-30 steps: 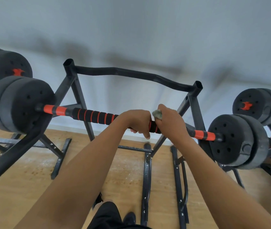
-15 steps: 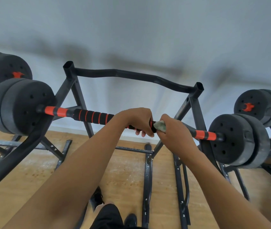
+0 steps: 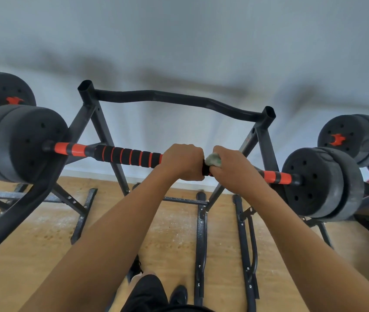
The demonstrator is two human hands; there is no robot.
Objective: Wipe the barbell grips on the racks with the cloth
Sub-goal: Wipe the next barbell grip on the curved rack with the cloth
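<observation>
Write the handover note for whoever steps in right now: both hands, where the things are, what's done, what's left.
Left hand: grips the striped grip of the front barbell, steadying it.
Right hand: curled round the bar close beside the left hand, holding the bunched cloth against it.
The barbell lies across the rack, with plates on both ends.
Done: the cloth is on the bar; how much has been wiped cannot be told.
Left: probably the bare grip stretch left of the hands, then the far left barbell and the far right barbell.
</observation>
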